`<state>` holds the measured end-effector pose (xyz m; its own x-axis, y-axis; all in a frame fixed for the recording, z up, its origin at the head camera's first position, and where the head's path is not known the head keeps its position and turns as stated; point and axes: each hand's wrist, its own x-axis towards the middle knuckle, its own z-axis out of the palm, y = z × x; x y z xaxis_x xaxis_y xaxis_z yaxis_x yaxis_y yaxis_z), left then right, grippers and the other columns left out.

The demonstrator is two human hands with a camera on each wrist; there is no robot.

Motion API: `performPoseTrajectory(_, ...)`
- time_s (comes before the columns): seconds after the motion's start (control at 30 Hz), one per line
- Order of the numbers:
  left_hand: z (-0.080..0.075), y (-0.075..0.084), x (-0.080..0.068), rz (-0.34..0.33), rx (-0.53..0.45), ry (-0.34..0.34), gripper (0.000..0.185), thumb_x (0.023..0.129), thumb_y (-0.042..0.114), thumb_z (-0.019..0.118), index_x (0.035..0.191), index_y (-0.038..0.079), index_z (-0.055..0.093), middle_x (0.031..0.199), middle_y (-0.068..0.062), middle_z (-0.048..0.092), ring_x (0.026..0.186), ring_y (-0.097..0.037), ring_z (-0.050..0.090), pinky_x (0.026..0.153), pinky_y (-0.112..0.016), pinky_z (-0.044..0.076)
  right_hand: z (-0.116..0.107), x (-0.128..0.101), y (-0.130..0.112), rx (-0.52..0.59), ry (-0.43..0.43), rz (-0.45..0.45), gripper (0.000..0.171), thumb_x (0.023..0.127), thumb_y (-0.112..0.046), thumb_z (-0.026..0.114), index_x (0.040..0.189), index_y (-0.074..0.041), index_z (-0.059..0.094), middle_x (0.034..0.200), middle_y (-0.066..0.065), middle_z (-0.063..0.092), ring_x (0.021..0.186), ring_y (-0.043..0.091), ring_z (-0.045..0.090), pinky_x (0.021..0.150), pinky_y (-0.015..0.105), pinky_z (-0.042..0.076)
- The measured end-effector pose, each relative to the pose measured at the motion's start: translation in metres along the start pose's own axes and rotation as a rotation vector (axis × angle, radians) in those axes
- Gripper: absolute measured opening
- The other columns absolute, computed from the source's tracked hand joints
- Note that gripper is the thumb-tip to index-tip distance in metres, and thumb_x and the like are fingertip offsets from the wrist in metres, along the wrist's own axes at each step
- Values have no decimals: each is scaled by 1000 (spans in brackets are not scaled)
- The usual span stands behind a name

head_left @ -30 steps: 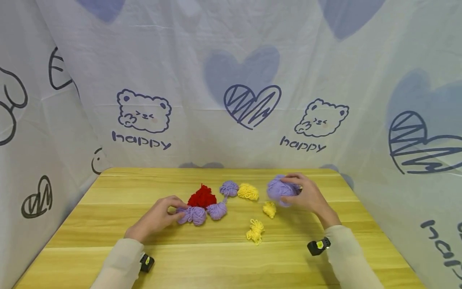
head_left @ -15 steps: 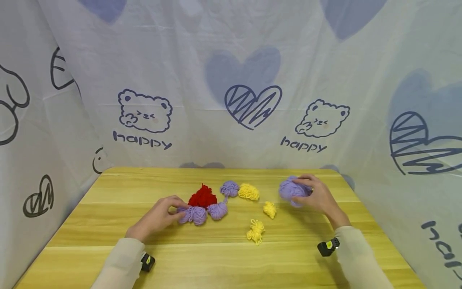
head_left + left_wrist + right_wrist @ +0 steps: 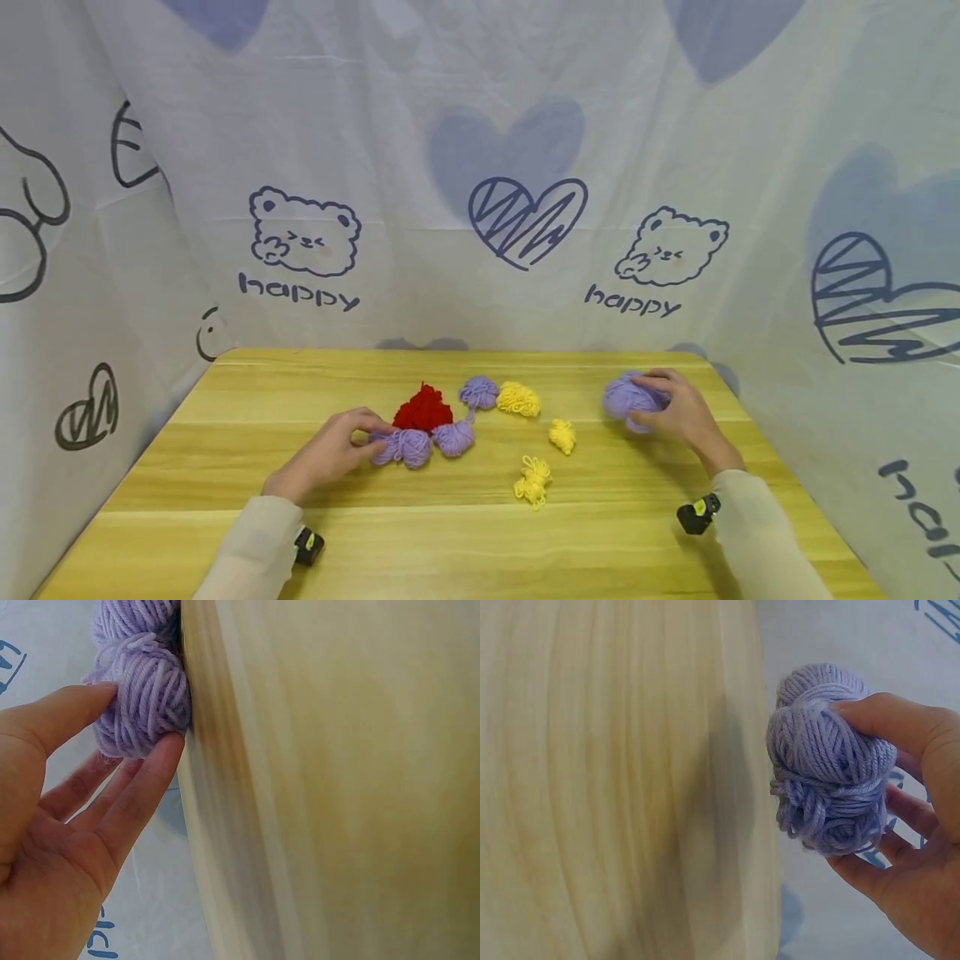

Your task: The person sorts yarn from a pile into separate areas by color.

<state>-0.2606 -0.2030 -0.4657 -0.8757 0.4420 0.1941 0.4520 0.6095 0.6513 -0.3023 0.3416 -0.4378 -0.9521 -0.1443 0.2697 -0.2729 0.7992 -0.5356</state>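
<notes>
At the right of the table, my right hand [image 3: 686, 417] grips a large purple ball of yarn [image 3: 628, 402]; the right wrist view shows the thumb on one side of the yarn ball [image 3: 829, 757] and fingers on the other, with a shadow on the wood below. My left hand [image 3: 337, 446] holds the left end of a purple yarn bundle [image 3: 414, 448] lying in front of a red yarn clump [image 3: 423, 408]. In the left wrist view, thumb and fingertips pinch the end of that purple yarn [image 3: 142, 705]. Another purple yarn lump [image 3: 454, 437] sits just right of the bundle.
Farther back lies a purple yarn knot [image 3: 478, 392] beside a yellow yarn bundle [image 3: 518, 399]. Two small yellow yarn pieces, one nearer the middle [image 3: 562, 436] and one closer to me [image 3: 533, 482], lie on the wooden table [image 3: 420, 550]. A printed cloth [image 3: 420, 292] hangs behind.
My right hand has moved to the right with the large purple ball of yarn, away from the yellow pieces. The left hand has stayed at the purple bundle.
</notes>
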Motion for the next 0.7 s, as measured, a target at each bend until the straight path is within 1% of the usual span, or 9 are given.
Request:
performPoseTrajectory(0.23,1,0,0,-3,-1,-1,24,97,9,70,120,9,76,115,-6,71,110,-27,66,96,-51,58,-6,-3,16,-26,-12,26,62,80,-18,88,134,1,66,142,28,54,129,51,49,108,68,40)
performPoseTrajectory(0.37,2,0,0,-8,2,1,24,96,8,70,120,8,76,115,-6,72,109,-27,66,95,-50,59,-10,-4,25,-34,-24,34,62,80,-20,89,134,1,66,141,29,54,129,51,49,108,68,40)
performPoseTrajectory(0.5,2,-1,0,-15,1,2,24,96,8,70,120,9,76,115,-6,72,108,-25,66,95,-48,59,-13,-6,35,-29,-30,22,62,79,-18,90,133,2,67,139,29,56,127,50,51,108,67,42)
performPoseTrajectory(0.63,1,0,0,-23,2,-3,24,97,8,70,120,9,76,116,-6,71,109,-26,66,95,-49,59,-17,-7,44,-31,-21,25,62,78,-17,89,132,4,66,138,30,56,126,50,51,107,66,42)
performPoseTrajectory(0.7,0,0,0,-25,3,-7,24,97,8,70,120,9,76,117,-7,71,110,-28,66,95,-51,59,-18,-8,49,-46,-4,29,61,78,-17,89,131,4,67,138,30,56,126,50,51,107,66,42)
